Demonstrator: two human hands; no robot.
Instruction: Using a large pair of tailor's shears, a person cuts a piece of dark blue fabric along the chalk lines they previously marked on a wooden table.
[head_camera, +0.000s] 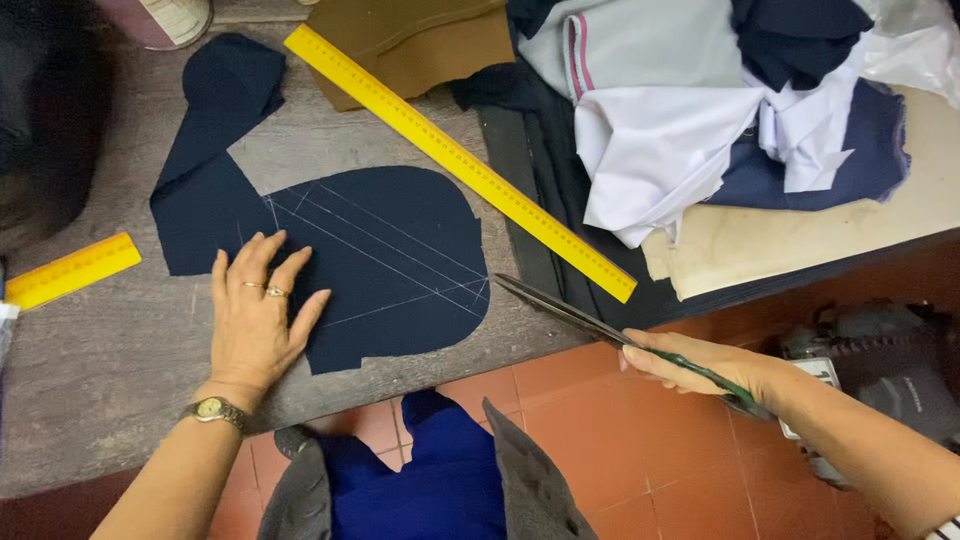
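Flat and open, left hand presses navy cloth; right hand grips scissors.

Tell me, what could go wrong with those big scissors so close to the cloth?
The scissors in the right hand point toward the left hand, which lies flat on the navy fabric piece, so the fingers could get nicked. The fabric's edge hangs near the table edge and might slip while being cut. A cut could also stray off the chalk lines.
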